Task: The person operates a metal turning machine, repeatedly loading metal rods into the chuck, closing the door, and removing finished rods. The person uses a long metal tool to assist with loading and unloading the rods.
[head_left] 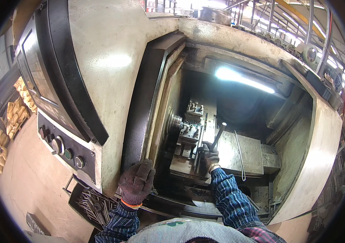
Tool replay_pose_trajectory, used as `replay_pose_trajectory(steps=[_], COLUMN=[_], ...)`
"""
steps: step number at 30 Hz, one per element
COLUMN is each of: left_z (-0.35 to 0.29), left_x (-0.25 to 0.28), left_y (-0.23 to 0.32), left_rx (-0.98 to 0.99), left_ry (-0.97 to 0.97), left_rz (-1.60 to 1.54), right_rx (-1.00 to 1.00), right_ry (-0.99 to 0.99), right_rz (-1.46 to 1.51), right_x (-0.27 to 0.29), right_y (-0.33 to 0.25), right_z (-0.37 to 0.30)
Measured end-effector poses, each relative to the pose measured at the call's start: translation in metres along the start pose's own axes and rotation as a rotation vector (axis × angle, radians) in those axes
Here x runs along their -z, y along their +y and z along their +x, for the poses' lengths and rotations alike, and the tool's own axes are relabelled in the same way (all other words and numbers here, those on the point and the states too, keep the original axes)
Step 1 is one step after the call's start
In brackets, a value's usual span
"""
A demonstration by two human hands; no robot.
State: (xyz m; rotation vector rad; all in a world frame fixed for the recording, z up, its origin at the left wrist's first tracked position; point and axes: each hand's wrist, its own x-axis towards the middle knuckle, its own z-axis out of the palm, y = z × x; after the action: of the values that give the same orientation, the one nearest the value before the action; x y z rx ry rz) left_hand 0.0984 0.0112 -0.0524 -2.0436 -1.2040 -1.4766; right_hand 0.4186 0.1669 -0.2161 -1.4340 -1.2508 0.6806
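My right hand (210, 156), in a dark glove, reaches inside a lathe and is closed round a thick metal rod (220, 135). The rod tilts up to the right, its bright end on top. Just left of that hand are the tool holders (190, 133) on the slide, with bolts standing up from them. Farther left, the round chuck (175, 122) sits in the headstock wall. My left hand (136, 184), also gloved, is at the lower front edge of the door opening. Its fingers are curled around a short dark piece whose kind I cannot make out.
A hooked metal rod (240, 156) leans across the pale cover on the right. The control panel (68, 152) with knobs and buttons stands left. Below it sits a bin (93, 204) of metal rods. A lamp (245, 80) lights the enclosure. Yellowish wrapped bundles (16, 117) lie far left.
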Motion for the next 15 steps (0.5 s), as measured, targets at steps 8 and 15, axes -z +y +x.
replay_pose_trajectory(steps=[8, 15], left_z=[0.0003, 0.0033], left_x=[-0.0010, 0.0036], left_y=[0.0015, 0.0084], left_rx=[0.002, 0.050], left_ry=[-0.004, -0.058], left_rz=[0.013, -0.007], right_rx=[0.016, -0.028], right_ry=[0.010, 0.023], right_rz=[-0.036, -0.029], right_x=[-0.0019, -0.0052], right_y=[0.0030, -0.0057], right_z=[0.0024, -0.0026])
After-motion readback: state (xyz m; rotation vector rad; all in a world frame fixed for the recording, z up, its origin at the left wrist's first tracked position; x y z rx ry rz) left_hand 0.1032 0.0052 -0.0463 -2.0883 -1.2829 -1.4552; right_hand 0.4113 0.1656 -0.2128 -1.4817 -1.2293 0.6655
